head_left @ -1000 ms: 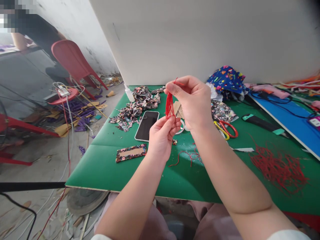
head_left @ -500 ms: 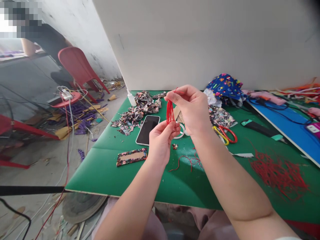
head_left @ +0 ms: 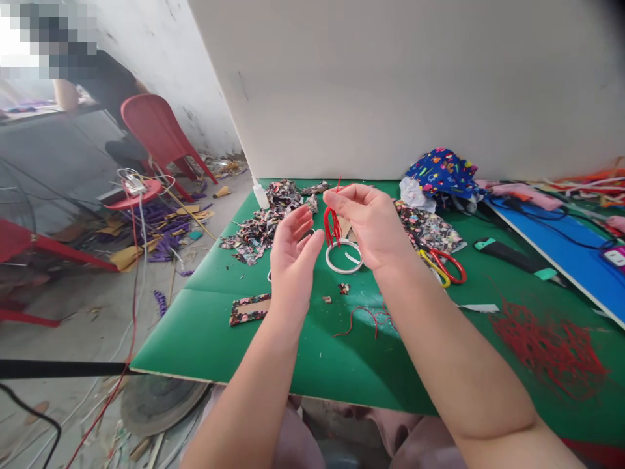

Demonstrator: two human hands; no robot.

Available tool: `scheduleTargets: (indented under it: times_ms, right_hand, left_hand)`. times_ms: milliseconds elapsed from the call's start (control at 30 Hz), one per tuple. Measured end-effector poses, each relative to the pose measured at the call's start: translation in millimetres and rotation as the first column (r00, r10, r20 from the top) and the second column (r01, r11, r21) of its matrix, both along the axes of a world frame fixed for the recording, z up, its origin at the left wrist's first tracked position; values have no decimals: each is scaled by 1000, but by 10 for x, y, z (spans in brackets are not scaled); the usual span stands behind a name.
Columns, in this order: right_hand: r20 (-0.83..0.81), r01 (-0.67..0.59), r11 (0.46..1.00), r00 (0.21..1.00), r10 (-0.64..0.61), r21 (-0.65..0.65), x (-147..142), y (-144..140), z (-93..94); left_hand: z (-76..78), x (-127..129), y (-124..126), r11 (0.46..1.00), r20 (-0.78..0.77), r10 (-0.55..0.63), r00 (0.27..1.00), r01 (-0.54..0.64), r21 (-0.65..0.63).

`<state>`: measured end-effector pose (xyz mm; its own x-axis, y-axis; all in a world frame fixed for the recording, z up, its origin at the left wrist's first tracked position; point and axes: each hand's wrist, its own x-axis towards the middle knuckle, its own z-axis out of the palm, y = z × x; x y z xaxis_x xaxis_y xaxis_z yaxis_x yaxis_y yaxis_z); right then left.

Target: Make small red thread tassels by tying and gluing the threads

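Pinching red threads (head_left: 333, 228): right hand (head_left: 372, 225), raised | left hand (head_left: 294, 257): fingers upward, grip parted

I can read no lettering on my feed; the purple object (head_left: 614, 259) bears a white mark, too unclear.

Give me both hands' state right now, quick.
Left hand: open, nothing visible in its grasp.
Right hand: closed, pinching the top of a bundle of red threads that hangs down.
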<state>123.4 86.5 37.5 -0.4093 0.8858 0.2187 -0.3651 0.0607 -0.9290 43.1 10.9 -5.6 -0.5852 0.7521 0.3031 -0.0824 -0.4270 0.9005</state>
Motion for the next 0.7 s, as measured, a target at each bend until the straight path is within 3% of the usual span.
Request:
scheduleTargets:
  times_ms: [200, 700]
  right_hand:
    - [-22, -112, 992, 994, 111, -64, -44, -71, -23]
    - [17, -209, 974, 977, 211, -82, -75, -127, -61]
  left_hand:
    - [136, 139, -57, 997, 148, 1, 989, -13, 80]
    - [80, 77, -36, 1000, 248, -20, 969, 16, 18]
